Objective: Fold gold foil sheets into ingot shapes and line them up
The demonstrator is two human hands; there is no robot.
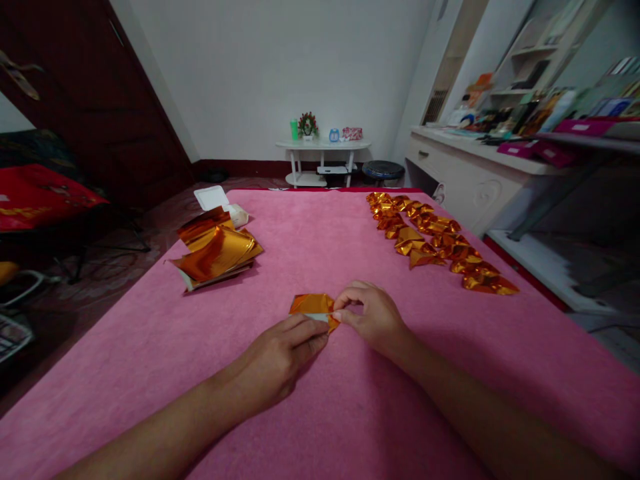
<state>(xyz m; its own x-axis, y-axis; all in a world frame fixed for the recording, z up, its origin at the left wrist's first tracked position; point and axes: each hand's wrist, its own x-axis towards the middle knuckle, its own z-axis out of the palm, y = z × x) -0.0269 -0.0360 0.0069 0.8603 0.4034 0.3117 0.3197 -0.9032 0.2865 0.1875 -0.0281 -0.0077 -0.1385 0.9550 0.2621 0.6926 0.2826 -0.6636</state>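
A partly folded sheet of gold foil paper [309,304] lies on the pink cloth in front of me, a strip of its pale underside showing. My left hand [287,350] rests across its near edge, fingers stretched out and pressing it down. At the paper's right end, my right hand [373,313] is closed, pinching the foil between thumb and forefinger. A stack of loose gold foil sheets [220,257] lies at the left. Over on the right, several folded gold foil pieces [410,240] sit in rows.
Pink cloth [300,233] covers the work surface. Behind the foil stack stands an open white box [213,197]. A small white table [323,145] is by the far wall, with a round stool [383,169] beside it. A cluttered white dresser [465,167] lines the right side.
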